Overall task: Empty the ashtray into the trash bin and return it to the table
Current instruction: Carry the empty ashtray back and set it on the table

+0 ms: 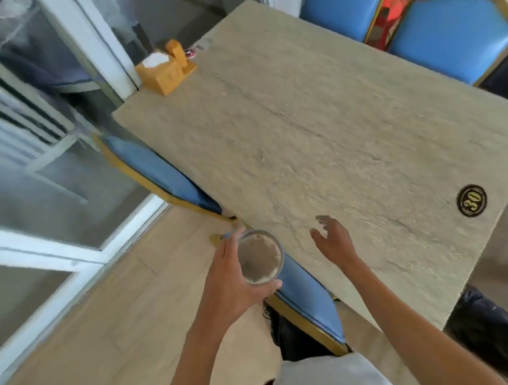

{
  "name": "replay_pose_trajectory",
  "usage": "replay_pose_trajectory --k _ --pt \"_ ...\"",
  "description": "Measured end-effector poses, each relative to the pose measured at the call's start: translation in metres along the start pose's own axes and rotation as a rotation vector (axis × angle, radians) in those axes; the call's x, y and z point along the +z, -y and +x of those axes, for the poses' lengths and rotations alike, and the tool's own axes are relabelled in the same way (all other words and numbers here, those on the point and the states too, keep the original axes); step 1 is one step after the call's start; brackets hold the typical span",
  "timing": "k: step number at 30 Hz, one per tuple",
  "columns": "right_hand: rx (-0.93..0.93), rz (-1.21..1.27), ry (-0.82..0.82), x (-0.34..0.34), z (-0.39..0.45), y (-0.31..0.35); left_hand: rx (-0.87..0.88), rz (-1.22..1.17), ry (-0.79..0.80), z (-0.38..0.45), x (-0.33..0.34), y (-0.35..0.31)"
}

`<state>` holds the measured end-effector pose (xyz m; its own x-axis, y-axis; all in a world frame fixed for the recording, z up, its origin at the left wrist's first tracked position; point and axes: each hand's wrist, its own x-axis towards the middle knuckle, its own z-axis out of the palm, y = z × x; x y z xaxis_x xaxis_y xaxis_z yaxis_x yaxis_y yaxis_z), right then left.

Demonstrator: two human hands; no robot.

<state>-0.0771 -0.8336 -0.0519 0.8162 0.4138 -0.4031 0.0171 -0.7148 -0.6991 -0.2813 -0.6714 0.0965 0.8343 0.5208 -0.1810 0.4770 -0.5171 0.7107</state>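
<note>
My left hand point(229, 274) has its grip closed round the ashtray point(260, 257), held in the air off the near-left edge of the desk point(317, 119). My right hand point(333, 240) hovers over the desk, fingers spread, holding nothing. Black-bagged trash bin point(492, 337) near right.

Most of the table point(317, 119) lay bare ahead of me, a wide open stretch running from the centre of the frame toward the upper right. Only a wooden napkin holder point(166, 70) stood on it, at the far corner in the upper left, and a flat round number disc point(471, 200) lay near the right edge. Blue chairs point(309, 295) were tucked against the near edge at lower centre and left, crowding the approach from below. My right hand point(334, 242) hovered over the table's near edge with fingers spread, nothing beneath it. A black bin bag point(492, 337) sat off the lower right corner.
</note>
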Motion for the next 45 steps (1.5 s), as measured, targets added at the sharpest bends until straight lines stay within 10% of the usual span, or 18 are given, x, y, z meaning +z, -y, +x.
replay_pose_trajectory --k 27,45 --pt "0.472 -0.069 -0.520 0.058 0.223 0.064 0.189 0.194 0.494 0.373 0.034 0.052" --pt "0.708 -0.195 -0.678 0.057 0.275 0.069 0.340 0.262 0.243 0.519 0.124 0.028"
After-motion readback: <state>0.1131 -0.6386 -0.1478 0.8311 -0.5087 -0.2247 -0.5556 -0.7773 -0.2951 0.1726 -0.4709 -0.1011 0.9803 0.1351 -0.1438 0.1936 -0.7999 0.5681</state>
